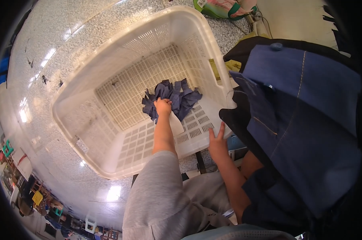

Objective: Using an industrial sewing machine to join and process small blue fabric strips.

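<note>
My left hand [163, 106] reaches down into a large white plastic basket [121, 154], its fingers closed on a heap of dark blue cloth pieces [185, 100] lying on the basket's bottom. A pale strip [176, 123], cloth or paper, sticks out beside that hand. At the basket's near right rim is my right hand [218, 147], two fingers stretched out and apart, with no object seen in it. To the right, a big dark blue garment [297, 108] with light stitching drapes over something black.
Speckled, shiny floor [41, 96] surrounds the basket. A green and pink bag [225, 9] lies beyond its far right corner, near some cables. Far off at lower left are stools, a yellow item [37, 198] and clutter.
</note>
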